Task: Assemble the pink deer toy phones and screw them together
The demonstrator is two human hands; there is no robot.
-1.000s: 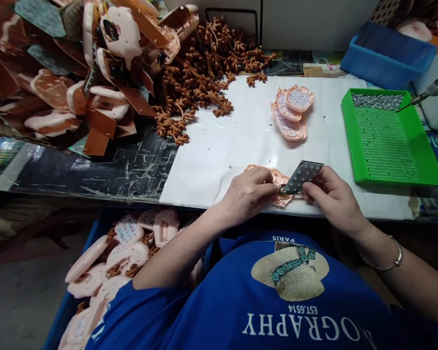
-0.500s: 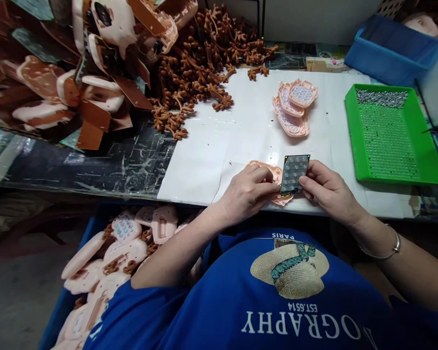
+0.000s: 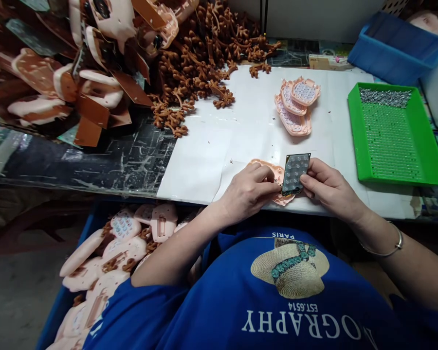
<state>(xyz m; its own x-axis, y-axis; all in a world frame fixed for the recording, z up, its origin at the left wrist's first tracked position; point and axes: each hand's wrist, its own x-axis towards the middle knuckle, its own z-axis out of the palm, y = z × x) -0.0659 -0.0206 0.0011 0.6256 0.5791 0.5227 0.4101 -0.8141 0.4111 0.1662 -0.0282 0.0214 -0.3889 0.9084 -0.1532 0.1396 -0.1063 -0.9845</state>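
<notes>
My right hand (image 3: 324,182) pinches the right edge of a dark circuit board (image 3: 295,173), which is tilted up and shows rows of pale round domes. Close to the board's lower left corner, the fingers of my left hand (image 3: 250,189) are closed together; what they pinch is too small to make out. Beneath both lies a pink plastic shell (image 3: 263,163) on the white sheet, partly covered by my left hand and the board. Farther back, a few pink shells with pale button pads (image 3: 295,107) overlap in a small stack.
A green tray (image 3: 363,146) of small screws stands at right, a blue bin (image 3: 397,58) behind it. Brown antler-shaped parts (image 3: 204,58) heap at back left beside piled pink shells with boards (image 3: 95,97). Below the table edge, a blue crate (image 3: 53,306) holds pink casings (image 3: 124,253).
The view has shifted slightly. Both hands hold almost the same pose, and the board stays tilted up in my right hand.
</notes>
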